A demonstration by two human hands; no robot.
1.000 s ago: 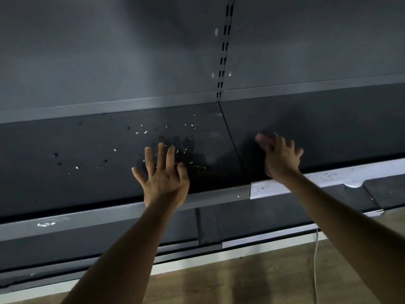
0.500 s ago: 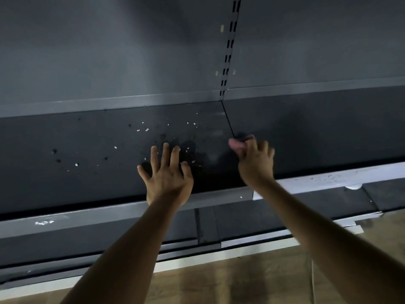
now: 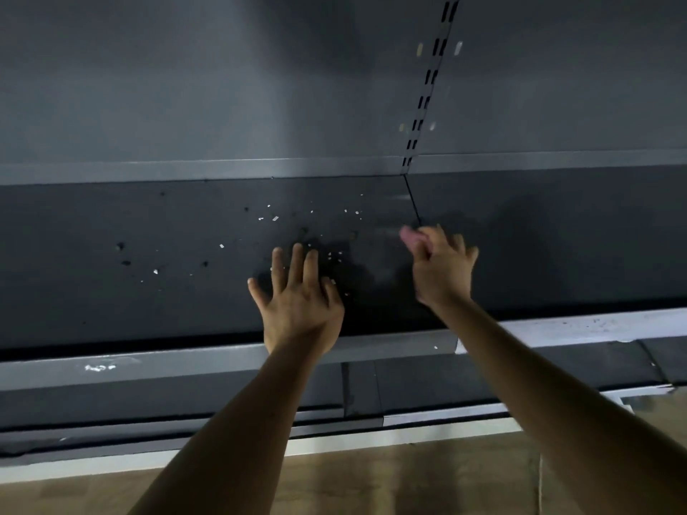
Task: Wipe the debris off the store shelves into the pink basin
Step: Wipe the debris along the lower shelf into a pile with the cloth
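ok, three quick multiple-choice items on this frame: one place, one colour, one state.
1. Where does most of the debris lie on the shelf?
A) left of the seam
B) right of the seam
C) on the floor
2. What colour is the wiper in the right hand?
A) blue
B) pink
C) yellow
3. What state is the left hand in?
A) fisted
B) pinching a fleck
C) open, fingers spread
Answers: 1 A, the white flecks scatter left of the seam; 2 B, a pink tip shows above the curled fingers; 3 C, its fingers are straight and apart.
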